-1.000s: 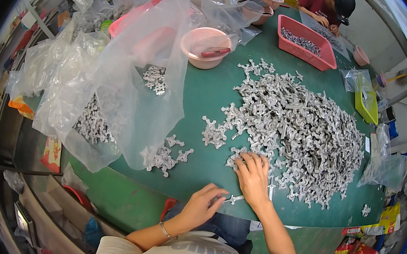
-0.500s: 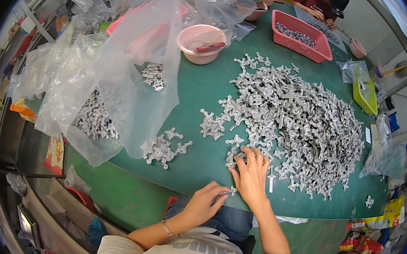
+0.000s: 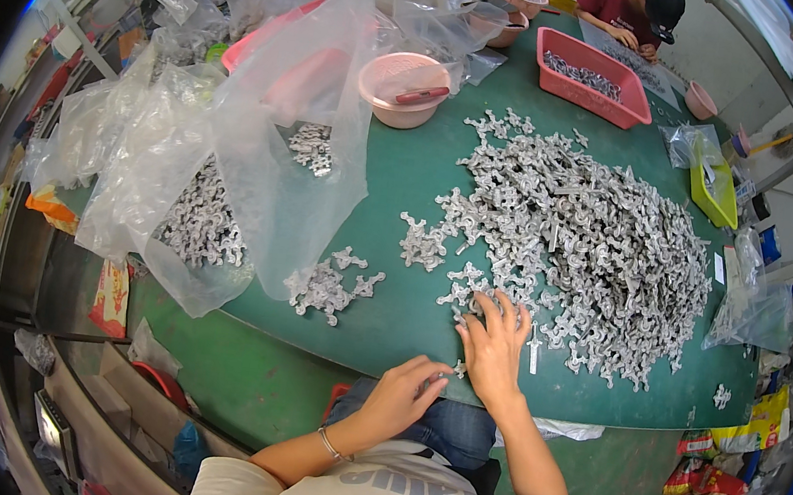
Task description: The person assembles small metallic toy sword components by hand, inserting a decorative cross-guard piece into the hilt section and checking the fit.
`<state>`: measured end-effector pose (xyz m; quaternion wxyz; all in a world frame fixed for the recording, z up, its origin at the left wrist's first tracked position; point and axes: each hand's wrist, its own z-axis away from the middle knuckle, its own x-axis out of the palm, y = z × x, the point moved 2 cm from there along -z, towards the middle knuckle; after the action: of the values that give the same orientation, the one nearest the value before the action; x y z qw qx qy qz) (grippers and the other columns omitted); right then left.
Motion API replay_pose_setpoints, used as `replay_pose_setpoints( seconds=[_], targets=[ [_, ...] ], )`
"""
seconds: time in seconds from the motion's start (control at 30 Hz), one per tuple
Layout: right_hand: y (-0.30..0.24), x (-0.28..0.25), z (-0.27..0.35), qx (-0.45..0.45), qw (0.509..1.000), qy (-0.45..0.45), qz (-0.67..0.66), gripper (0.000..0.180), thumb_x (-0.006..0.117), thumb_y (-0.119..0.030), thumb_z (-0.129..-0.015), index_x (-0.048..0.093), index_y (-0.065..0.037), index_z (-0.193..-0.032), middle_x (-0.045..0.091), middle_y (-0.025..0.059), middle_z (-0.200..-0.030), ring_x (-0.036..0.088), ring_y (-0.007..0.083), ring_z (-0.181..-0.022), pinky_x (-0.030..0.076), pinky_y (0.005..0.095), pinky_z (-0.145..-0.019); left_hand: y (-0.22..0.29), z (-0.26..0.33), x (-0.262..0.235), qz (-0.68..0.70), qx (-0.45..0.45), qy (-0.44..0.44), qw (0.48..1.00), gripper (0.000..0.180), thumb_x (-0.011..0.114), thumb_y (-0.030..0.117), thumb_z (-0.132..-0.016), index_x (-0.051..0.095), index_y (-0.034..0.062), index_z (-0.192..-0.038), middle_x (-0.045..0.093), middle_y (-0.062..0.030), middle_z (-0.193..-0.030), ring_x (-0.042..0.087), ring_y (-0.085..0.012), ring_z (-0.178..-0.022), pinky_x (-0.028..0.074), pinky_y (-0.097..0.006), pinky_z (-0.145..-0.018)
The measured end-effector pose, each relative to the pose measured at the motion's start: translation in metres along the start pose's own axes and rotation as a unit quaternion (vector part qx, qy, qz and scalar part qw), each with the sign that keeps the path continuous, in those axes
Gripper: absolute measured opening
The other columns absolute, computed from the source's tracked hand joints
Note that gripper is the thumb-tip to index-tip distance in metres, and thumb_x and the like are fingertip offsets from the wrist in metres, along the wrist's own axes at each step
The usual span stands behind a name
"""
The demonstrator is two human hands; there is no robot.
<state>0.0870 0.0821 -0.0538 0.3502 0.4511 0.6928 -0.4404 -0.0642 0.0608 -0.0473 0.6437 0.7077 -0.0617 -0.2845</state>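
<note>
A large heap of small grey metal castings with lobed arms (image 3: 601, 251) covers the right half of the green table. My right hand (image 3: 496, 349) rests at the heap's near left fringe, its fingers bent and apart over a few loose castings (image 3: 463, 284). Close to the table's front edge, my left hand (image 3: 407, 392) has its fingers curled, with thumb and forefinger at a single small casting (image 3: 460, 369) that it appears to pinch. Two small clusters lie farther left: one casting cluster (image 3: 423, 243) beside the heap and another (image 3: 333, 289) by the plastic sheet.
Clear plastic bags (image 3: 294, 206) spread over the left side, with more castings (image 3: 199, 220) under them. A pink bowl (image 3: 400, 111) holds a red-handled tool. Behind the heap stand a pink tray (image 3: 589, 98) of parts and a yellow-green basket (image 3: 715, 201). Across the table a co-worker's hands (image 3: 635, 45) handle parts.
The whole view has shifted slightly, moving the table things a little to the right. My right fingers have moved slightly among the loose castings; my left hand stays nearly in place.
</note>
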Motion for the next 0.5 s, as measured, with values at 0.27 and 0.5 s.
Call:
replay_pose_setpoints(
  seconds=[0.27,0.5],
  targets=[
    [-0.001,-0.024,0.024,0.305,0.787,-0.032,-0.535,0.016,0.057,-0.011,-0.085,0.063,0.004,-0.082,0.062,0.0062,-0.072,0.056,0.0131,-0.067,0.043,0.0251,-0.063,0.019,-0.007,-0.013,0.161,-0.057,0.106,0.980,0.031,0.060,-0.006,-0.078,0.055,0.0001,-0.107,0.049,-0.0019,-0.078,0.040,-0.0016,-0.055,0.033,-0.017,-0.049],
    [-0.022,-0.055,0.031,0.286,0.688,-0.069,-0.663,0.020,0.051,-0.009,-0.089,0.061,0.008,-0.094,0.063,0.0075,-0.082,0.056,0.0101,-0.074,0.045,0.0228,-0.068,0.042,-0.005,-0.017,0.109,0.081,0.070,0.988,0.025,0.061,-0.007,-0.076,0.060,-0.0017,-0.101,0.056,-0.0059,-0.087,0.045,-0.0029,-0.057,0.035,-0.016,-0.049]
  ],
)
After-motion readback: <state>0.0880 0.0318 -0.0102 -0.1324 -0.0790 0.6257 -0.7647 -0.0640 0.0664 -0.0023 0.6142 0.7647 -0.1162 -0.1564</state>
